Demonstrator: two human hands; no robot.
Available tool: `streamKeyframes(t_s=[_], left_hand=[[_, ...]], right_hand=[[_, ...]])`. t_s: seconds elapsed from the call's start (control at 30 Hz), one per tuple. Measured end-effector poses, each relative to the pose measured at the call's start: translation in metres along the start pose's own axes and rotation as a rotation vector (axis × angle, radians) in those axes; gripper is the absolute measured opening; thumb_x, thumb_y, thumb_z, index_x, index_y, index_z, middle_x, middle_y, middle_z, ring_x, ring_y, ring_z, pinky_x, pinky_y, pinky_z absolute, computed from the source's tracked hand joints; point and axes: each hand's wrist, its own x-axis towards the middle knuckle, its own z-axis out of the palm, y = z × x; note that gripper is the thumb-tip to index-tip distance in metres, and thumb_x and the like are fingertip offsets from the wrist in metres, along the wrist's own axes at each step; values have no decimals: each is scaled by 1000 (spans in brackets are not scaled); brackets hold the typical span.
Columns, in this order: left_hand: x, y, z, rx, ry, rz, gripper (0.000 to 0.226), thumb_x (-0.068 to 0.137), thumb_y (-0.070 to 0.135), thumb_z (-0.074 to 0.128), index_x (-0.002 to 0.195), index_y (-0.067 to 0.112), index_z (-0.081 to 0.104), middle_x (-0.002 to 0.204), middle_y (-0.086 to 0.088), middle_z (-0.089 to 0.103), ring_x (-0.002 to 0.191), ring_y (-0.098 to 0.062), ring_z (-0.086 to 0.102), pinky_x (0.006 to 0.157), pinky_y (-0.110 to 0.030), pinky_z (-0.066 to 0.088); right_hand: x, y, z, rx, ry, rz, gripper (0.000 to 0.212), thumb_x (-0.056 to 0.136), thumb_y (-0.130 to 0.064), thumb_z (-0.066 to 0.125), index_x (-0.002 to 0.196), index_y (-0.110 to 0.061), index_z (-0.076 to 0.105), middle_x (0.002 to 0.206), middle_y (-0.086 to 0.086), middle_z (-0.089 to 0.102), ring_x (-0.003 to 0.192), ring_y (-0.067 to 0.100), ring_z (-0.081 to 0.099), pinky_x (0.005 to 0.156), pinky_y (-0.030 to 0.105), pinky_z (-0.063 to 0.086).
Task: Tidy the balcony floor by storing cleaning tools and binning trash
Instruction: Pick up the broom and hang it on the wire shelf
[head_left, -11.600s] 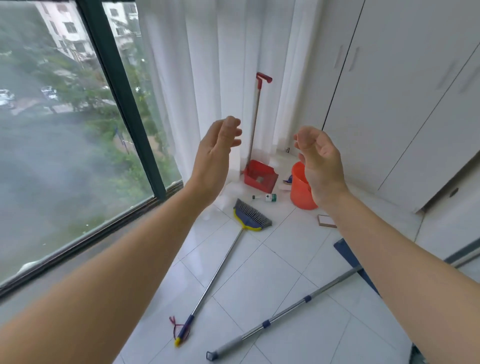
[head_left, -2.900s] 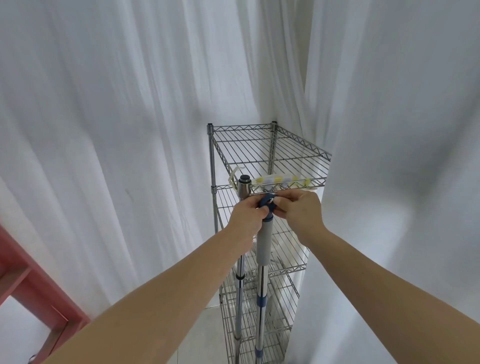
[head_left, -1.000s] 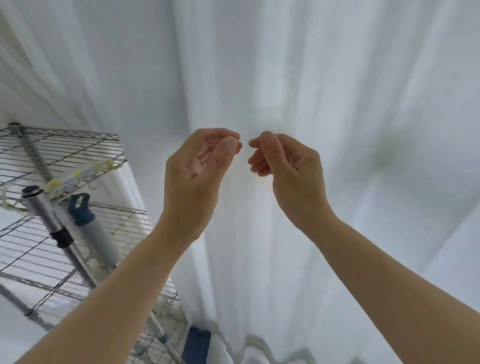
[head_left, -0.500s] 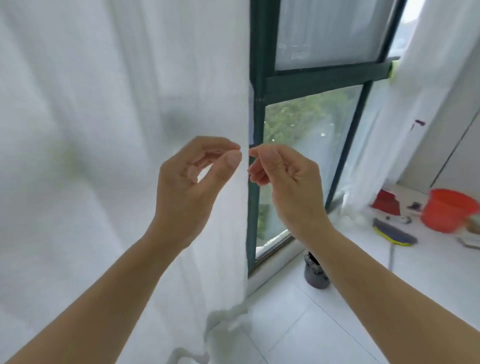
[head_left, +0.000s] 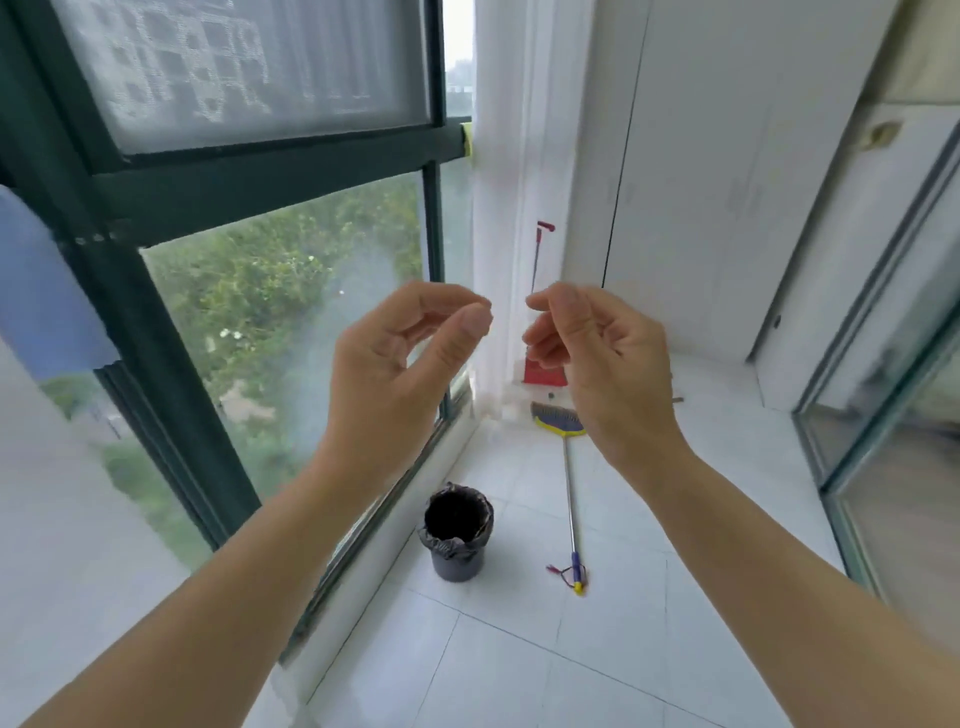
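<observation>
Long metal-handled broom with a blue-and-yellow head (head_left: 570, 488) lies flat on the white tiled floor (head_left: 519, 654), head toward the far corner. Dark round bin with black liner (head_left: 457, 560) stands at the floor's window edge, near the broom's handle end. Red long-handled dustpan (head_left: 540, 373) stands upright in the far corner. Your left hand (head_left: 395, 358) and right hand (head_left: 605, 353) are raised, fingers curled in, empty.
</observation>
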Motion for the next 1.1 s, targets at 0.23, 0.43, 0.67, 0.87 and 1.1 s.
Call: streamKeyframes(t_s=[0.23,0.43,0.67,0.87,1.1], left_hand=[[50,-65,59,-95,-105,-28,9,84,31,63,86,24,67,79,6,72,79,-13,67,76,-21,49],[111,-125,96,-141,-150,-1,12,83,32,63,84,21,67,77,5,71,79,-16,67,75,-19,51],[187,-194,143,-162,-198,-27,12,84,35,63,85,25,67,80,5,72,81,-16,67,79,-23,52],[223,-234,197,-177,-267,-62,15,82,39,65,84,25,69,82,-3,71,84,-24,66,84,-37,53],[249,-270,286,-135,-245,-73,14,82,42,65,84,29,69,82,2,72,84,-18,67,83,-27,52]], right_hand=[[47,46,-60,-105,106,28,35,85,-43,50,87,-12,67,67,-2,64,62,10,60,60,17,49],[111,90,-87,-154,163,11,41,85,-41,50,87,-4,66,69,7,62,63,15,57,63,23,52],[193,133,-125,-175,211,49,41,85,-40,49,88,-2,65,69,10,61,63,15,58,63,24,51],[237,166,-177,-267,247,61,33,95,-27,50,88,2,64,71,14,62,61,16,58,58,27,50],[286,202,-274,-288,200,30,31,95,-26,52,90,2,64,75,21,63,62,17,59,61,25,51]])
